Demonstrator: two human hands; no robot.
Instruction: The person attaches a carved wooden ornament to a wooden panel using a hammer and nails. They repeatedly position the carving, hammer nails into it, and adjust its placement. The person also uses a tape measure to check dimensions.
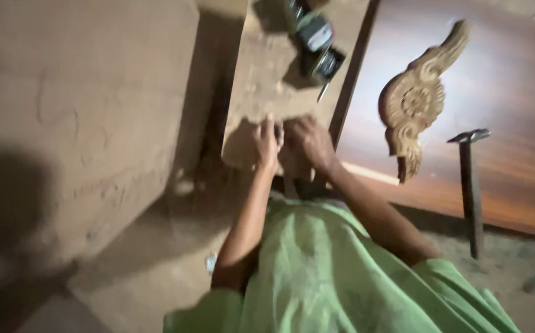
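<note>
Gripping one wooden board (267, 80) at frame centre, two hands meet at its near edge: left hand (268, 145) and right hand (309, 143), fingers curled onto the wood. One carved wooden ornament (416, 102) and one hammer (471, 185) sit right; one dark power tool (315, 40) lies on top.

— What did the head view record at the hands?

— Both hands met at the near edge of a pale wooden board (261, 80). The left hand (268, 143) and the right hand (309, 142) were pressed close together there, fingers curled; blur hid whether they gripped anything.

— And around them?

— A dark power tool (315, 43) lay on the board's far end. A carved wooden ornament (414, 102) and a hammer (471, 185) stood to the right, well apart from the hands.
</note>
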